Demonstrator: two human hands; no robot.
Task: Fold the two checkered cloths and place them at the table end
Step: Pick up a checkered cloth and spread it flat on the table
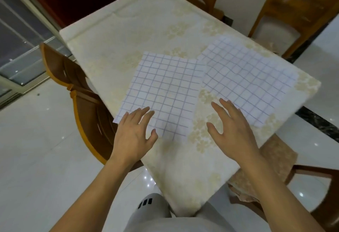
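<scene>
Two thin grid-lined cloths [161, 92] [245, 79] lying flat, overlapping on table [128, 30]; my left hand [134, 132], right hand [233, 130] hovering open, empty.

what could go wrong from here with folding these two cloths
1. The right cloth overlaps a corner of the left cloth, so lifting the left one may drag or rumple the other.
2. The right cloth reaches close to the table edge; a tug could slide it off onto the floor.
3. Both hands are open, the left hand over its cloth's near corner, the right hand mostly over bare table; an uneven pinch could skew the fold.
</scene>
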